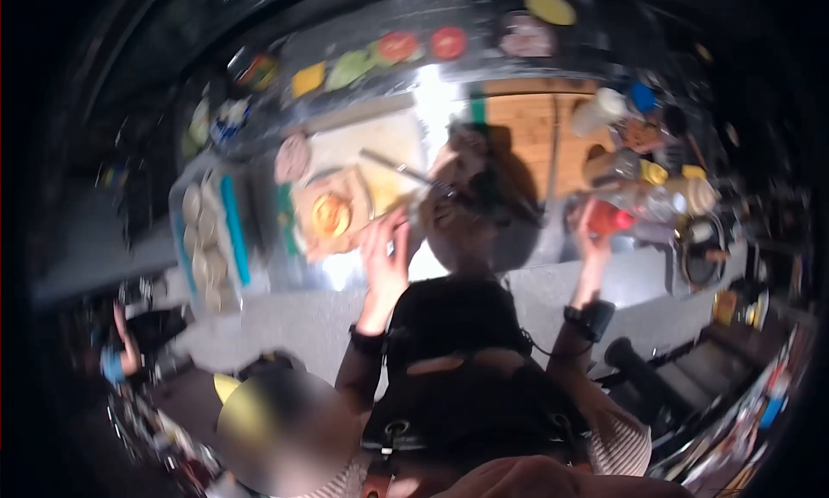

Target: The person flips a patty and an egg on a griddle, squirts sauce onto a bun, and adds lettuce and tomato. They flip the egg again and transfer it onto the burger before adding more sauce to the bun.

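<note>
My right hand is closed around a red squeeze bottle that lies tilted, its bright tip pointing right. My left hand is beside the near right edge of a slice of bread, fingers apart and nothing visible in them; whether it touches the bread is blurred. An orange swirl of sauce sits on the bread. Beneath lies a white cutting board. A knife rests across the board's right side. Pinkish folded meat is at the board's left edge.
Yellow cheese, lettuce and tomato slices line the back. A wooden board stands right of centre, near several bottles. At left is a plastic container of round pale items. A person's arm shows lower left.
</note>
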The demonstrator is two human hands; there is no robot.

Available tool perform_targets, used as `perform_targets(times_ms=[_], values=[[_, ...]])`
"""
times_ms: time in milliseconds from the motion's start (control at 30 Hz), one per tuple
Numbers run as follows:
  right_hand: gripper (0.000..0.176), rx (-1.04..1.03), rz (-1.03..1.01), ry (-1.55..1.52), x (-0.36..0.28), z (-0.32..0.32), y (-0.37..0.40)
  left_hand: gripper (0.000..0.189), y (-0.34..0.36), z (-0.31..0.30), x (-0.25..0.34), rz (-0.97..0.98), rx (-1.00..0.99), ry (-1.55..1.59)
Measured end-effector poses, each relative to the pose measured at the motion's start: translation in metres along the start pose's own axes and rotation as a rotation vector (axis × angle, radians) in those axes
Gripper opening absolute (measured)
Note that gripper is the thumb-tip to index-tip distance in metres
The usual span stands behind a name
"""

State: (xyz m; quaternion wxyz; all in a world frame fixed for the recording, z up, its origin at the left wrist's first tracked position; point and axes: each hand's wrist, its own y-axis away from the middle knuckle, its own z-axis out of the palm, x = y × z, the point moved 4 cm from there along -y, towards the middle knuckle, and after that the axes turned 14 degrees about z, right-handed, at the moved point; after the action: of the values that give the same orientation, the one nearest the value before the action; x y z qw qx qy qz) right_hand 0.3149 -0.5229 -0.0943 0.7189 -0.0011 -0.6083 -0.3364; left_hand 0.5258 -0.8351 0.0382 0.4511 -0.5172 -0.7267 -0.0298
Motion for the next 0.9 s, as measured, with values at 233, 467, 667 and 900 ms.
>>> perform_targets(times_ms=[233, 467, 667, 900], values=[[0.076, 0.027, -0.08, 0.074, 0.018, -0.007, 0.005, 0.03, -0.007, 0.007, 0.006, 0.113, -0.067, -0.028], [0.033, 0.492, -0.521, 1.067, 0.06, -0.059, 0.018, 0.024, -0.013, -0.037, -0.022, 0.117, -0.186, 0.049], [0.042, -0.15, -0.895, 2.34, 0.262, -0.03, -0.092, 0.029, -0.002, -0.093, -0.064, 0.096, -0.452, -0.176], [0.069, -0.323, -1.28, 3.409, 0.322, -0.005, -0.293, 0.043, 0.043, -0.188, -0.096, -0.355, -0.5, -0.365]])
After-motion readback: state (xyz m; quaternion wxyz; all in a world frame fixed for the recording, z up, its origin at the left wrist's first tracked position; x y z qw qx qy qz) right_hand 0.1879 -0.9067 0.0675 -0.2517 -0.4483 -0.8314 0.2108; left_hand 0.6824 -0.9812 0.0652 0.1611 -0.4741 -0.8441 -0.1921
